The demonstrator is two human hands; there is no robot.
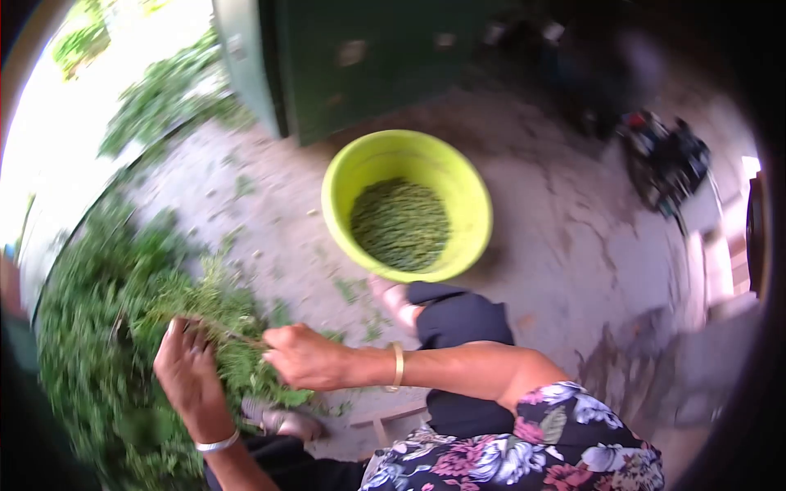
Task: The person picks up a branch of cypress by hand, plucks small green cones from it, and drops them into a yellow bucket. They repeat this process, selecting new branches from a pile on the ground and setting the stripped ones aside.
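Over the heap of greens, my left hand [190, 360] is closed around a thin leafy plant stem [238, 336]. My right hand [304, 357], also closed, grips the same stem at its other end, to the right of the left hand. Feathery green leaves show around the stem, blurred by motion. Below and left of both hands lies a large pile of cut green plants [90, 327]. Beyond my right hand stands a yellow-green tub [467, 184] partly filled with small green pieces [401, 225], too blurred to name exactly.
Behind the tub is a dark green metal panel or door [368, 74]. A dark machine-like object [667, 164] sits on the concrete floor [557, 221] at the right. More cut greens [168, 90] lie at the upper left. My foot [395, 301] is beside the tub.
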